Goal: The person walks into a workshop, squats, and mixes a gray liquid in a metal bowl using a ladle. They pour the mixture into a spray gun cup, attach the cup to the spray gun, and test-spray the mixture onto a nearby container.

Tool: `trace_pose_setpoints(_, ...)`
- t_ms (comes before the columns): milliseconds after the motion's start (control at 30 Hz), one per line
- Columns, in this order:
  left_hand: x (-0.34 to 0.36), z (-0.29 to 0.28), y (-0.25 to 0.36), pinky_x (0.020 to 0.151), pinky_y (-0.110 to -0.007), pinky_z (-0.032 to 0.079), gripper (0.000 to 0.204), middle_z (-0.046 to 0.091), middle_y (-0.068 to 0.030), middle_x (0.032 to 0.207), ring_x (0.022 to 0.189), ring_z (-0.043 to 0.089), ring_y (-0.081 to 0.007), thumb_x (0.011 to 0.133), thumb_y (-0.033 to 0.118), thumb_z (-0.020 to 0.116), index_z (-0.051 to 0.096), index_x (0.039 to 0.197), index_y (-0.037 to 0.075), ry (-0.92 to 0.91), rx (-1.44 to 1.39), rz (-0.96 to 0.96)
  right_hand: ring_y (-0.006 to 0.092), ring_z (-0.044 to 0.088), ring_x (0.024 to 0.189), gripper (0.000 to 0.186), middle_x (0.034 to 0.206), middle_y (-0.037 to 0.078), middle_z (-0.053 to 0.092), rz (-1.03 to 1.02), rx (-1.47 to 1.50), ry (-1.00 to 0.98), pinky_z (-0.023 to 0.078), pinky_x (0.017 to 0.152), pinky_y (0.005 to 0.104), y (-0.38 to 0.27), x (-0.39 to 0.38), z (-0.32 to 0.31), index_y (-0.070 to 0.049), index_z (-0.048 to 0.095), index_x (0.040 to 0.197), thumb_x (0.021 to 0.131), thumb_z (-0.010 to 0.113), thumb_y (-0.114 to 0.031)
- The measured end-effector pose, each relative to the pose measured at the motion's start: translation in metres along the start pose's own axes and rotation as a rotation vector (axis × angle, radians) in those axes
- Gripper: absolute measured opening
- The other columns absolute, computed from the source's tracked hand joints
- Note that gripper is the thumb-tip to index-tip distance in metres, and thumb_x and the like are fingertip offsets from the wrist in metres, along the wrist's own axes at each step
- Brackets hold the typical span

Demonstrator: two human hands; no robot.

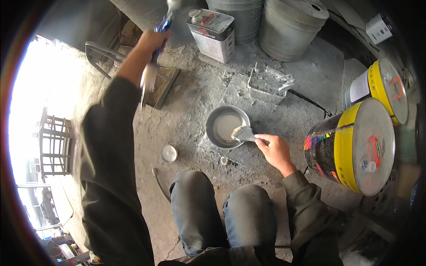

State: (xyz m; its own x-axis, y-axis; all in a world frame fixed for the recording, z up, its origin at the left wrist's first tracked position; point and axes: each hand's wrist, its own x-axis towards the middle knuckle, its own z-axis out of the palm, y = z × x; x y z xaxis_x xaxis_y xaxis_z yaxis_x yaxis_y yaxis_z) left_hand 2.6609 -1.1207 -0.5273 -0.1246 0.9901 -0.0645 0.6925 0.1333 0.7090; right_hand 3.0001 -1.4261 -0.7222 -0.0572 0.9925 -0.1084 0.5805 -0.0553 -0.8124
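My right hand pinches the handle of a flat paintbrush. The pale bristles rest at the right rim of a round grey metal bowl, with whitish liquid in its bottom. Out to the far left, my raised left hand is closed around a long blue and silver tool, smeared by motion; its kind is unclear. Below that hand a pale, blurred part hangs in front of a wooden board. A rectangular metal can with a white cap stands to the right of that hand.
A crusted rectangular tray sits beyond the bowl. Grey drums stand at the back, yellow-and-black drums at the right. A small round tin and a small cap lie nearer my knees. A hose lies left of my knees.
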Motion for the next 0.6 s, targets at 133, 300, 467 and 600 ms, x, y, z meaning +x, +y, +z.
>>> trace_pose_setpoints(133, -0.101, 0.013, -0.077, 0.046, -0.029, 0.037, 0.036, 0.052, 0.0034, 0.057, 0.051, 0.047, -0.0070, 0.089, 0.032, 0.075, 0.066, 0.069, 0.004, 0.016, -0.074, -0.091, 0.0323, 0.070, 0.077, 0.024, 0.090, 0.012, 0.074, -0.072, -0.349, -0.016, 0.054, 0.067, 0.0402, -0.015, 0.027, 0.001, -0.012, 0.076, 0.104, 0.091, 0.067, -0.029)
trace_pose_setpoints(300, -0.225, 0.026, -0.227, 0.050, -0.037, 0.041, 0.048, 0.043, -0.0096, 0.053, 0.058, 0.041, -0.0086, 0.084, 0.041, 0.079, 0.064, 0.071, -0.003, 0.102, 0.182, -0.168, 0.0315, 0.071, 0.078, 0.021, 0.089, 0.011, 0.074, -0.189, -0.440, -0.153, 0.055, 0.069, 0.0419, -0.019, 0.044, 0.036, -0.017, 0.076, 0.105, 0.090, 0.068, -0.029)
trace_pose_setpoints(467, -0.342, 0.041, -0.302, 0.049, -0.033, 0.035, 0.042, 0.042, 0.0019, 0.056, 0.058, 0.039, -0.0071, 0.089, 0.031, 0.077, 0.060, 0.067, 0.000, 0.037, 0.085, -0.235, 0.0313, 0.069, 0.074, 0.022, 0.087, 0.011, 0.072, -0.321, -0.684, -0.159, 0.054, 0.067, 0.0425, -0.029, 0.058, 0.033, -0.019, 0.076, 0.107, 0.090, 0.069, -0.030)
trace_pose_setpoints(600, -0.377, 0.062, -0.312, 0.052, -0.031, 0.037, 0.035, 0.048, 0.0040, 0.061, 0.060, 0.040, -0.0065, 0.090, 0.028, 0.076, 0.064, 0.074, 0.000, -0.054, -0.039, -0.197, 0.0303, 0.069, 0.069, 0.019, 0.087, 0.012, 0.071, -0.434, -0.638, -0.268, 0.055, 0.062, 0.0428, -0.029, 0.060, 0.033, -0.019, 0.073, 0.107, 0.091, 0.068, -0.026)
